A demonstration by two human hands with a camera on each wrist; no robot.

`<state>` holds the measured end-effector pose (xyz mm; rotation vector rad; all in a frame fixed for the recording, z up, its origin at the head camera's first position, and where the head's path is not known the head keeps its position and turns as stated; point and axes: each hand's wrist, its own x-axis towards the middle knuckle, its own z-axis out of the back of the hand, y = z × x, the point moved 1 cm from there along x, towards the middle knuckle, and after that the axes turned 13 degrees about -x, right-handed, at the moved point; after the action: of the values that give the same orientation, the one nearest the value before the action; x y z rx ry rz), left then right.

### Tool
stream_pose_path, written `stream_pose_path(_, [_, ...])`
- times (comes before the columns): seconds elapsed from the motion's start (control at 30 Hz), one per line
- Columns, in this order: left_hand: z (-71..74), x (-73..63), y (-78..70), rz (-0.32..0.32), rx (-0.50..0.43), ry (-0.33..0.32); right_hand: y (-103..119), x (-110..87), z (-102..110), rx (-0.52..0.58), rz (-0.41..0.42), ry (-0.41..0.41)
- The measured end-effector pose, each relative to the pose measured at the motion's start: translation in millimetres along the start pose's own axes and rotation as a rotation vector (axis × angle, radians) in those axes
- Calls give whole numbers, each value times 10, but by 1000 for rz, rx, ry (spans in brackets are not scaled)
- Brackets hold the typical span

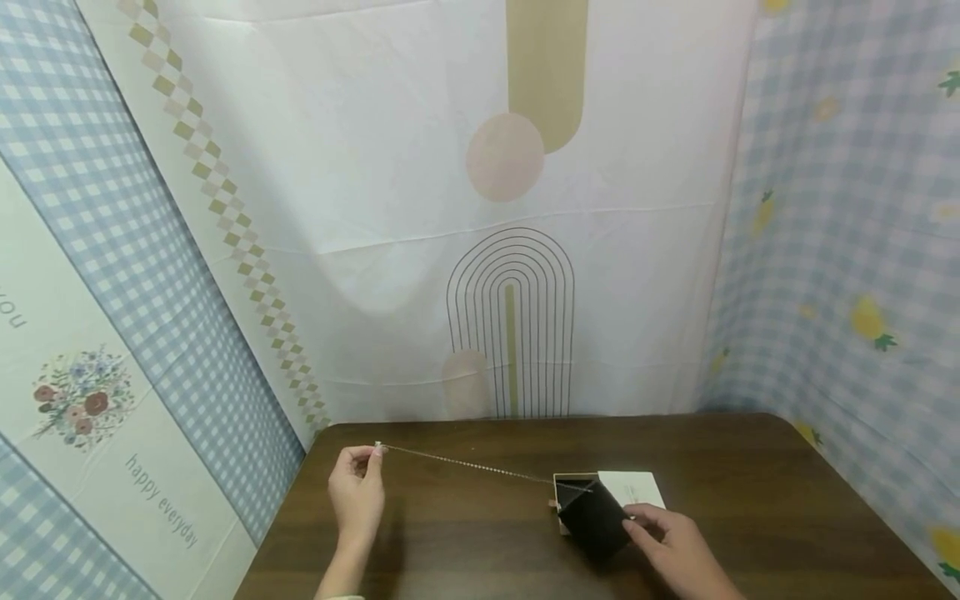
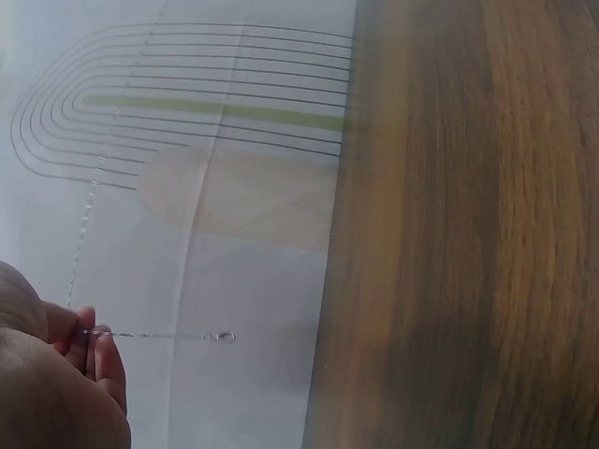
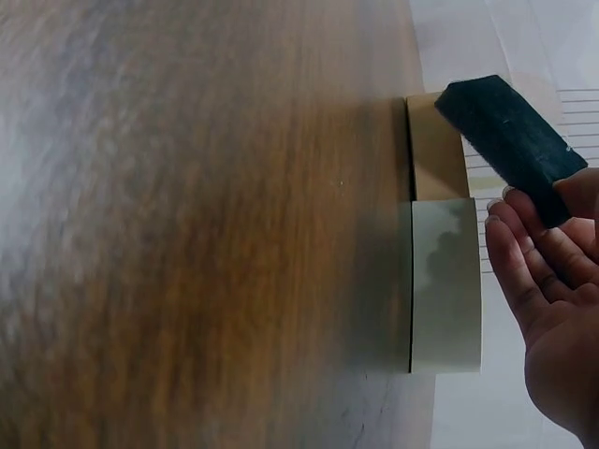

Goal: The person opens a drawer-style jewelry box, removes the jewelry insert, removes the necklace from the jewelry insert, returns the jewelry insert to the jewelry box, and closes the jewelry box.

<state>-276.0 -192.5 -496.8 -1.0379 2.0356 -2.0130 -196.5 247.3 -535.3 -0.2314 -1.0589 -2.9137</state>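
While the fingers of my left hand (image 1: 358,498) pinch a thin chain (image 1: 480,466) near one end, the fingers of my right hand (image 1: 675,537) are clamped on the edge of a black pad (image 1: 596,521). Under the pad is a small box on the brown desk (image 1: 465,554). Its drawer (image 3: 438,150) is tan on the side and sticks out of the white sleeve (image 1: 633,485). The sleeve sits to the right of the drawer. A bit of ribbon (image 1: 552,503) pokes out on the drawer's left side. The pad hides most of the inside, so I cannot tell what else is in there.

The chain is long and runs from left to right above the desk. From my left hand it slopes down a little to the black pad, and its far part lies over the top of the pad. I cannot tell just where it stops. A short bit of chain hangs down from my left fingers, with a tiny clasp (image 2: 223,337) at its tip. The pad is tilted, with one end in my right fingers and the other end pointing away from them, to the left.
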Motion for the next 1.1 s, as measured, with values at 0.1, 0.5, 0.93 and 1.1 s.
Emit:
stream_pose_path(0.1, [31,15,22,2,8,0,-21,1,25,-24,-4,-9])
stream_pose_path(0.5, [58,37,36,-15,9,-97,-98,8,154,-95,-35,5])
stream_pose_path(0.93, [50,15,17,0,23,-49,-171,-32,255,-46,-74,-24])
stream_pose_path(1.1, [4,-3,0,13,62,-14,-149,-34,243,-34,-72,-34])
